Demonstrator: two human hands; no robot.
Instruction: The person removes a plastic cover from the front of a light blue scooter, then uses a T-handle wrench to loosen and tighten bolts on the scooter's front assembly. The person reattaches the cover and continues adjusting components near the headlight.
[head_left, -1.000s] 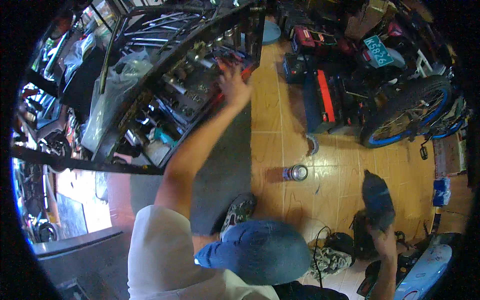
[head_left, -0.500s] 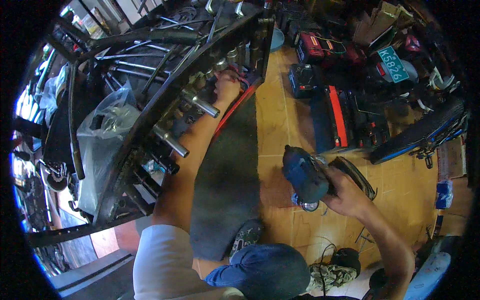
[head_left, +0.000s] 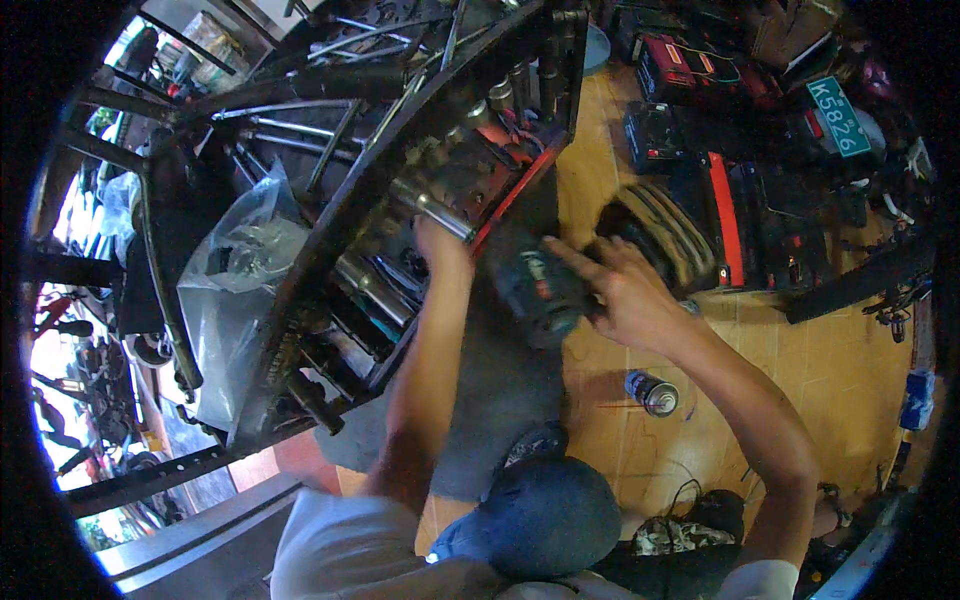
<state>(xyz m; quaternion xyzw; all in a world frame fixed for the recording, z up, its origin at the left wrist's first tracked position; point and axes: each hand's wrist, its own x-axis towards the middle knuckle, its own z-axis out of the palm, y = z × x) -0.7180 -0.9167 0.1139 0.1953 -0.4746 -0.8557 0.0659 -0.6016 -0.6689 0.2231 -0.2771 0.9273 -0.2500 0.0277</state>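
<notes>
My right hand [head_left: 635,300] grips a dark cordless power tool [head_left: 538,295], its index finger stretched along the tool's side. The tool is blurred and hangs over a dark mat [head_left: 510,420], close to the rack's right edge. My left hand [head_left: 432,238] reaches into a black metal rack [head_left: 330,215] holding several sockets and tools. A shiny metal tube [head_left: 440,213] on the rack crosses in front of that hand, and its fingers are hidden. Beyond it, a red-edged tray [head_left: 520,195] with small parts sits inside the rack.
A spray can [head_left: 655,393] lies on the tiled floor [head_left: 720,400]. Beside the tool is a curved brown-and-black object [head_left: 660,235]. Batteries [head_left: 650,135] and a black case with a red stripe [head_left: 722,220] stand at the right. A clear plastic bag [head_left: 240,290] hangs in the rack.
My right hand has brought the power tool left and farther away, toward the rack. My left hand has drawn back nearer from the red-edged tray. The whole view has shifted somewhat.
</notes>
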